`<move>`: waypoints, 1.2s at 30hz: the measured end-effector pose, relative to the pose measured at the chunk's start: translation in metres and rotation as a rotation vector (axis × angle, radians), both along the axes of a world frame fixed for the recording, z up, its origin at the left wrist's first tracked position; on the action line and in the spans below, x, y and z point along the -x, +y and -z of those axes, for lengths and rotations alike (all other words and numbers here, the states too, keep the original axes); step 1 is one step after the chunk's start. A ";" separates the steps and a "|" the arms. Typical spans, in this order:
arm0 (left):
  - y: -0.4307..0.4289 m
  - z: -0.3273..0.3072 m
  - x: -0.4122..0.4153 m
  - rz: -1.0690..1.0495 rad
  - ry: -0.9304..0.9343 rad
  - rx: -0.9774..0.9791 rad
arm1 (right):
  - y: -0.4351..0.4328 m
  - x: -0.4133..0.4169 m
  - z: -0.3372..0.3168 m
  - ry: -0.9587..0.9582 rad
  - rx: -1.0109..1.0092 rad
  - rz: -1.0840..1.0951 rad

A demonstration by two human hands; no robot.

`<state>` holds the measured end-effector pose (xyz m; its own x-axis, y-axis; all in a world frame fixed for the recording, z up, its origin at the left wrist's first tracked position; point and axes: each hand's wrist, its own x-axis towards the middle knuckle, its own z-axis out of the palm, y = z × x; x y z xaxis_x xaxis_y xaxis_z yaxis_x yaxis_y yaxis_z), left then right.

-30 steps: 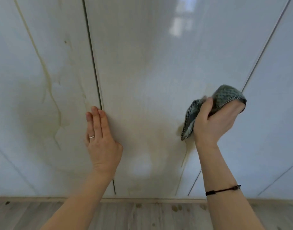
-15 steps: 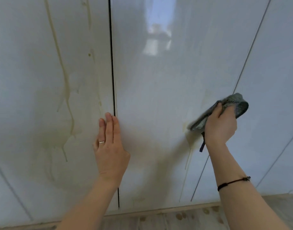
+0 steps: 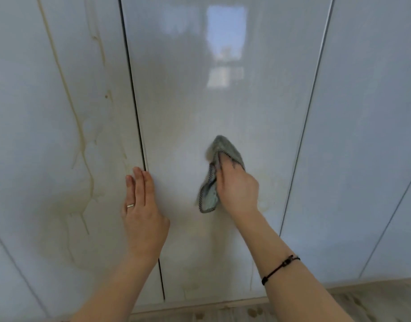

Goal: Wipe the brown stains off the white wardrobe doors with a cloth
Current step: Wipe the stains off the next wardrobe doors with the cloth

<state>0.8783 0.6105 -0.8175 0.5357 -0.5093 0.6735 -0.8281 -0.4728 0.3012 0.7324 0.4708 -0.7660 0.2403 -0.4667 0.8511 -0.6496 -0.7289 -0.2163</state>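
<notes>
White glossy wardrobe doors fill the view. The middle door (image 3: 199,101) carries faint brownish smears around my right hand. The left door (image 3: 48,112) shows long brown drip lines (image 3: 83,145) and a wide pale brown patch low down. My right hand (image 3: 238,189) grips a grey-green cloth (image 3: 210,194) and presses it against the middle door. My left hand (image 3: 141,205), with a ring on it, lies flat with straight fingers across the gap between the left and middle doors.
A dark vertical gap (image 3: 134,105) separates the left and middle doors. Another door (image 3: 362,135) stands to the right. A wooden floor (image 3: 362,303) with small brown spots runs along the base of the wardrobe.
My right hand has swept the cloth leftward across the middle door, away from its right edge. My left hand stays flat at the door gap. The view has tilted up slightly.
</notes>
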 end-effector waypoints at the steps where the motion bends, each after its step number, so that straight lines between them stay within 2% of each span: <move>1: -0.001 0.000 -0.001 -0.003 -0.011 -0.007 | -0.016 0.015 -0.002 -0.072 -0.069 0.060; 5: -0.002 0.003 -0.005 -0.016 -0.015 -0.010 | -0.059 0.073 0.030 -0.447 -0.356 0.262; 8: -0.002 0.004 -0.005 -0.009 -0.024 -0.007 | -0.048 0.086 0.070 -0.417 -0.444 0.241; 11: -0.001 0.003 -0.006 0.000 -0.013 0.000 | -0.038 0.065 0.064 -0.425 -0.493 0.201; 13: 0.000 0.003 -0.005 -0.003 -0.008 0.002 | -0.023 0.036 0.050 -0.304 -0.401 0.121; 17: 0.000 0.003 -0.004 -0.004 -0.001 0.019 | 0.024 -0.020 0.056 0.124 0.007 -0.201; 19: 0.001 0.003 -0.005 -0.002 0.000 0.014 | 0.024 -0.023 0.065 0.199 0.132 -0.201; 21: 0.001 0.004 -0.006 0.000 -0.013 -0.002 | 0.005 -0.009 0.067 0.138 0.187 -0.087; 22: 0.001 0.005 -0.006 -0.002 -0.021 -0.004 | -0.007 0.003 0.070 0.088 0.150 -0.016; 26: -0.001 0.006 -0.006 -0.007 -0.034 -0.006 | -0.044 0.065 0.095 -0.255 -0.315 0.221; 29: -0.002 0.003 -0.001 -0.017 -0.024 -0.006 | -0.046 0.089 0.113 -0.297 -0.482 0.341; 33: -0.003 0.002 0.002 -0.031 -0.006 -0.010 | -0.042 0.071 0.078 -0.453 -0.484 0.237; 36: -0.003 0.002 0.005 -0.041 0.009 -0.013 | -0.037 0.047 0.026 -0.491 -0.267 0.108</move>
